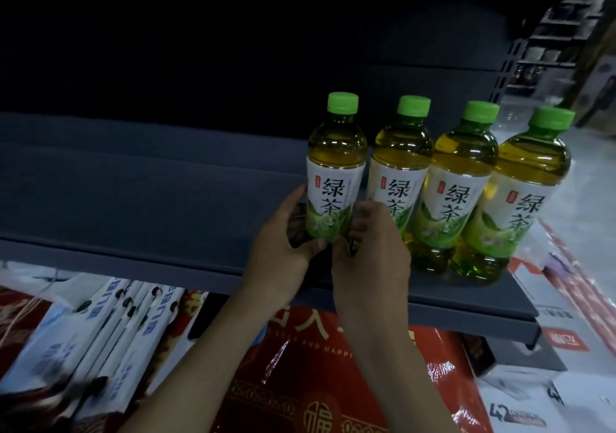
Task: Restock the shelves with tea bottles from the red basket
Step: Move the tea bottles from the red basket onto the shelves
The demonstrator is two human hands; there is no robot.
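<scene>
Dark shelf [150,199] holds four tea bottles [456,182]; left hand [280,242] and right hand [373,242] curl fingers [366,211] round the leftmost bottle [335,172]; much shelf lies unfilled.

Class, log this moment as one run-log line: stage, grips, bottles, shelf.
stage: shelving | left-hand grip: holds leftmost tea bottle low | right-hand grip: holds same bottle | three more bottles: standing beside it on shelf

Dim light around you. Dark back panel [200,49] behind the grey shelf [133,199]. Pale floor [593,206] to your right; more racking [566,32] far off. Under the shelf, red packs [300,382] stacked.
</scene>
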